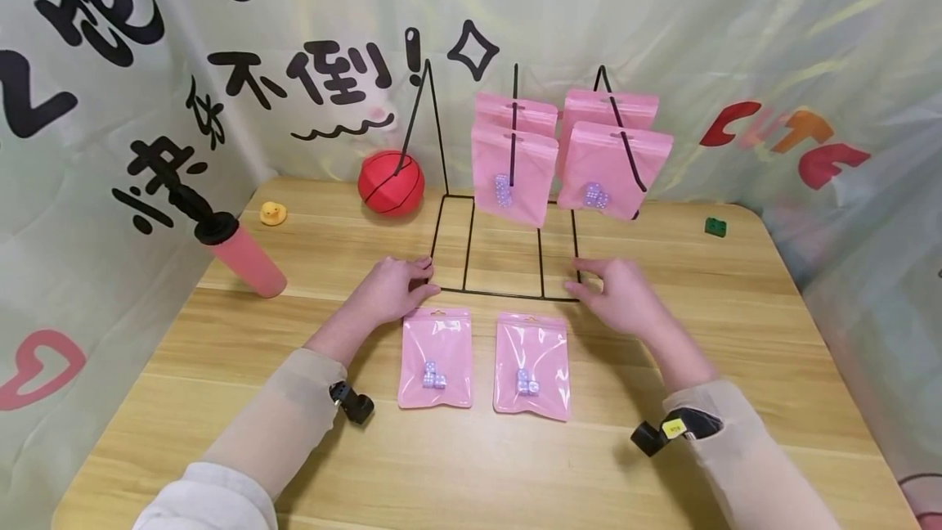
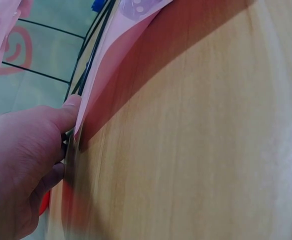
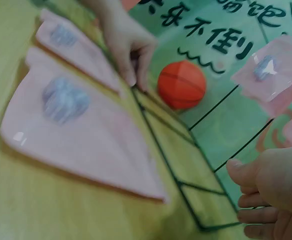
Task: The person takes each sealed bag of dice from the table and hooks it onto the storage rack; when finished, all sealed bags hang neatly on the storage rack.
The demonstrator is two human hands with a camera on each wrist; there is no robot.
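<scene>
We read large black brush-style Chinese characters on the pale green fabric backdrop (image 1: 603,15) behind the wooden table: "不倒!" stands clear at its upper middle, above a wavy black line. Partial characters run along its top edge and left side, too cut off to read. Toward its right side, red and orange letters spell "CUTE". The right wrist view shows "不倒" again.

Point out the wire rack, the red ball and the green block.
wire rack (image 1: 504,295): head view, front bar of its base.
red ball (image 1: 391,182): head view, middle of the ball.
green block (image 1: 715,226): head view, its top face.
</scene>
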